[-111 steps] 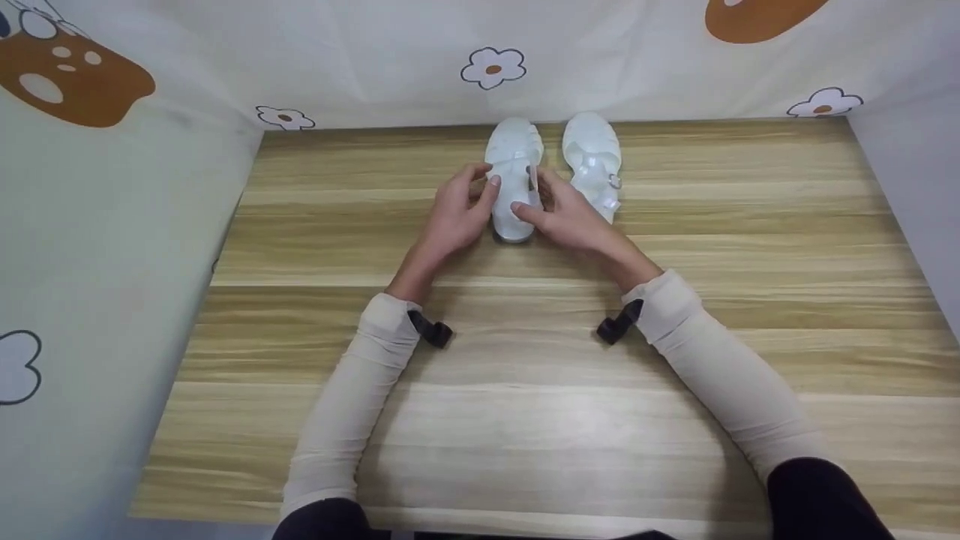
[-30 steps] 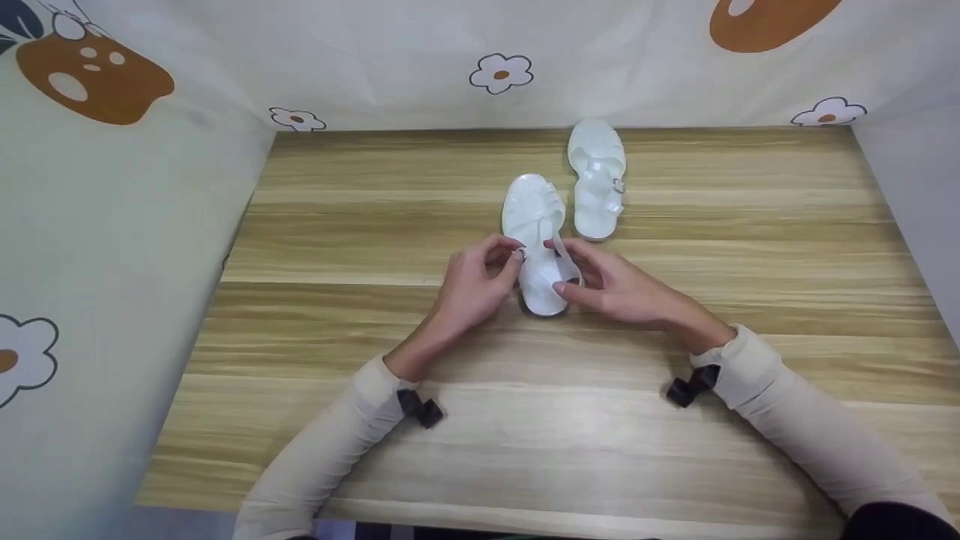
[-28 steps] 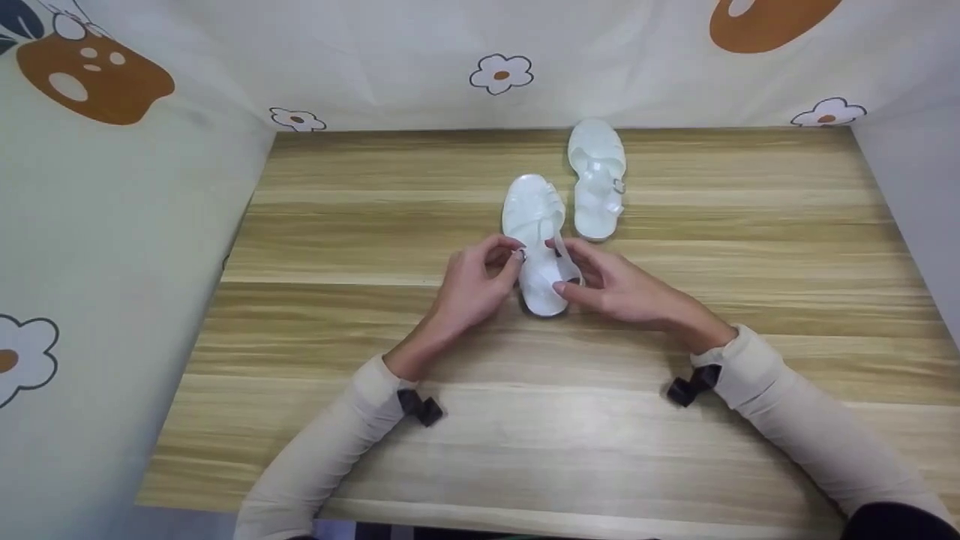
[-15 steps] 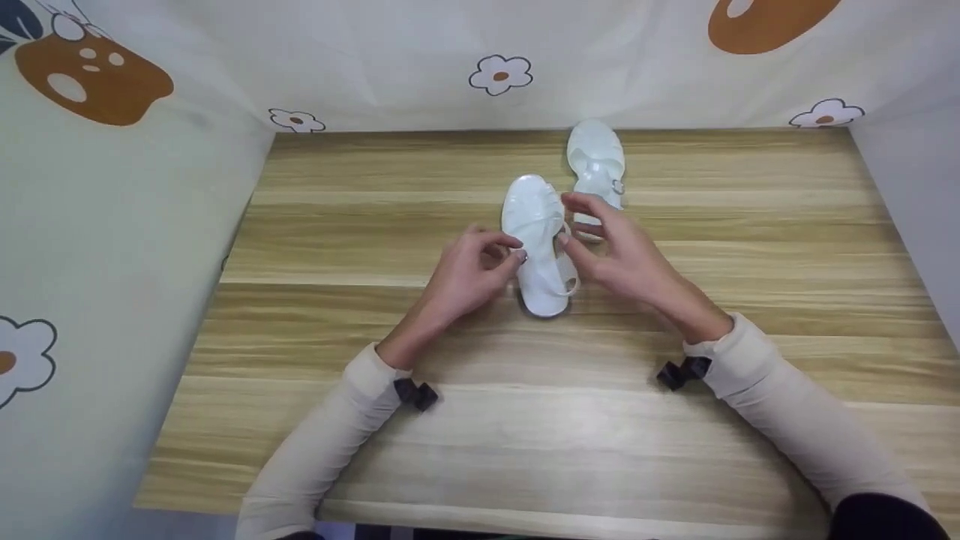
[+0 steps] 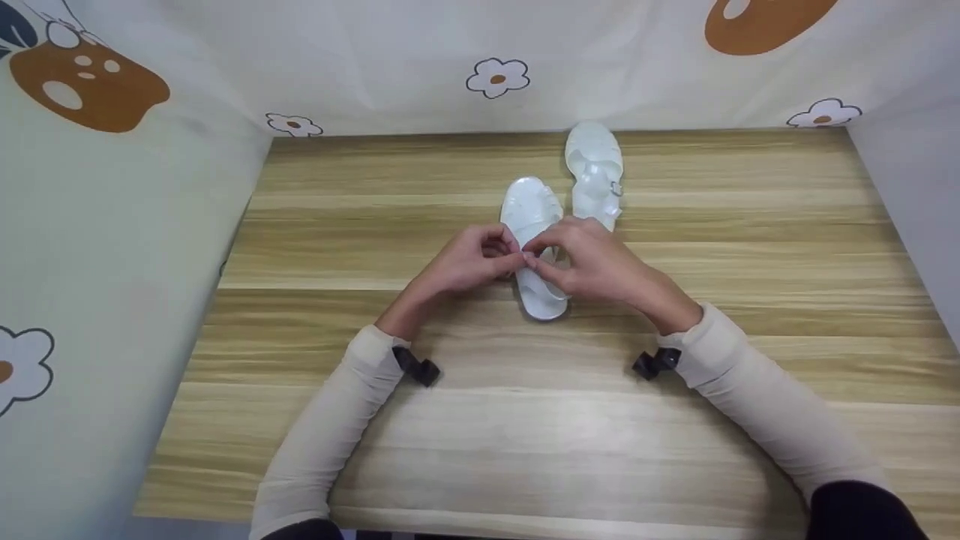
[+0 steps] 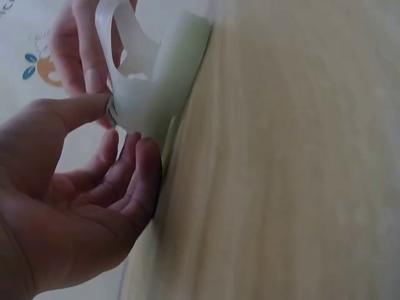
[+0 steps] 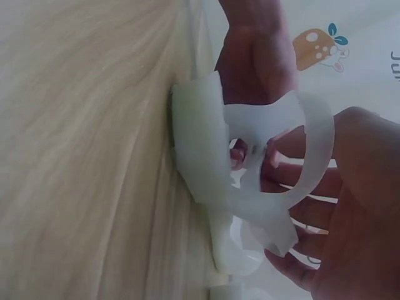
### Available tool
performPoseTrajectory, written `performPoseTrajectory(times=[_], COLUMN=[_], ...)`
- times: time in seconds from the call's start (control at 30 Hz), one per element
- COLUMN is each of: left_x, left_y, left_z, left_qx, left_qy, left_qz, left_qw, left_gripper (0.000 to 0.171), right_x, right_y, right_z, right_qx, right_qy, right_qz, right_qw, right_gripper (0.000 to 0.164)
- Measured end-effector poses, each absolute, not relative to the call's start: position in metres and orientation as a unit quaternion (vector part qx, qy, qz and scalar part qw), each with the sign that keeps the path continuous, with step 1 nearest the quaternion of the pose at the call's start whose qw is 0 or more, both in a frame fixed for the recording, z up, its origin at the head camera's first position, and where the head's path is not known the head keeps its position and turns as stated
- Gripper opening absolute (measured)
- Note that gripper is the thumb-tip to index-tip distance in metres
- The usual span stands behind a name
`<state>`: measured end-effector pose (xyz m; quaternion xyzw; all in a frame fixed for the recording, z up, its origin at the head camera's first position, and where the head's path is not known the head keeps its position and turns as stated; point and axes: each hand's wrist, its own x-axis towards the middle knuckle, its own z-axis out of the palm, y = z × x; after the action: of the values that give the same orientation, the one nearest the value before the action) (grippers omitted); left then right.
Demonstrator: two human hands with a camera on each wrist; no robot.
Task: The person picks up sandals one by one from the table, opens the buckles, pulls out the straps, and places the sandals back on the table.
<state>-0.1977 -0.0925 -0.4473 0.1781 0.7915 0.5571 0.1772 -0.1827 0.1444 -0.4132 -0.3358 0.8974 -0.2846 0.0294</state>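
A white jelly sandal [image 5: 529, 201] lies on the wooden tabletop, toe pointing away from me. At its left side, my left hand [image 5: 474, 259] pinches the small metal buckle [image 6: 111, 111] between thumb and fingers. From the right, my right hand [image 5: 600, 262] reaches over the sandal, its thumb and forefinger pinching the strap end right at the buckle. The fingers of both hands meet there and hide most of the strap end. In the right wrist view, the heel strap [image 7: 320, 140] arches up behind the sole [image 7: 200, 131]. The matching sandal [image 5: 592, 142] stands just behind on the right.
A pale curtain [image 5: 390, 75] with flower and fruit prints hangs along the back edge of the wooden tabletop [image 5: 525, 435]. Printed cloth also covers the left side, and a plain pale wall [image 5: 911, 180] rises on the right. Small black cameras sit on both wrists.
The sandal came toward me from beside its mate, away from the curtain. My right hand then left the heel strap and moved left across the sandal to my left hand at the buckle.
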Motion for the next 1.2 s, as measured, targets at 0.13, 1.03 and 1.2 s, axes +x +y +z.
performPoseTrajectory(times=[0.13,1.03,1.2], left_x=[-0.200,-0.199,-0.198], left_y=[-0.098,-0.113,-0.113], left_z=[-0.450,-0.466,-0.467], left_qx=[0.196,0.194,0.187], left_qy=[0.755,0.640,0.636], left_qz=[0.590,0.697,0.702], left_qw=[0.211,0.259,0.261], left_gripper=[0.015,0.025,0.027], right_x=[-0.186,-0.191,-0.191], right_y=[0.149,0.156,0.154], right_z=[-0.419,-0.436,-0.437], right_qx=[-0.340,-0.294,-0.290], right_qy=[0.885,0.828,0.830], right_qz=[-0.314,-0.467,-0.467], right_qw=[0.043,0.102,0.097], right_gripper=[0.022,0.016,0.016])
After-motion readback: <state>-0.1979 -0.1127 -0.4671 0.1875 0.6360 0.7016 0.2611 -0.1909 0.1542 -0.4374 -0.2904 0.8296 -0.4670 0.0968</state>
